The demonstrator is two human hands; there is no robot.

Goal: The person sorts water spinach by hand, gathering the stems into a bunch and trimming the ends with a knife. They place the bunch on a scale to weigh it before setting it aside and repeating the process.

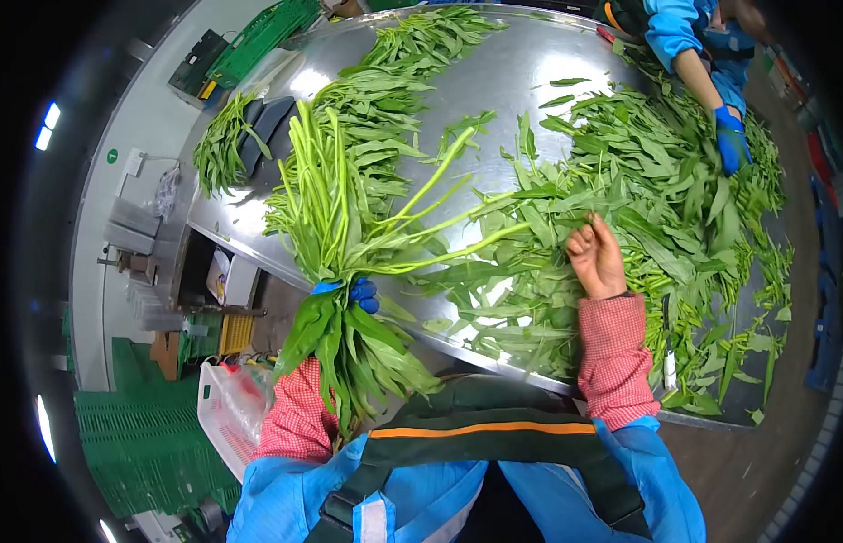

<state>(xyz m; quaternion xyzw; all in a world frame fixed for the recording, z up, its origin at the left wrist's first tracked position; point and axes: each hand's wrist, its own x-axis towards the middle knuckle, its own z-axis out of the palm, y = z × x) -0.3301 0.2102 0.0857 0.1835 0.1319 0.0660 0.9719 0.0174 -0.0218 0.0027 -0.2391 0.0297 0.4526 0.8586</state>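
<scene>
My left hand (363, 294), in a blue glove, is closed around a bunch of water spinach (317, 199) held above the table's near edge. Pale stems point up and fan to the right, while leaves hang below the fist. My bare right hand (597, 258) is over the near side of a loose heap of water spinach (639, 163). Its fingers are curled, with thumb and forefinger close together; whatever may be between them is too small to make out. A knife with a white handle (670, 369) lies among the stems to the right of that hand.
Bundled greens (376, 100) run in a row along the metal table (480, 77). Across the heap, a co-worker's blue-gloved hand (731, 145) touches the leaves. Green crates (263, 41) stand beyond the far left edge; a white basket (224, 412) and stacked green crates (141, 443) are at lower left.
</scene>
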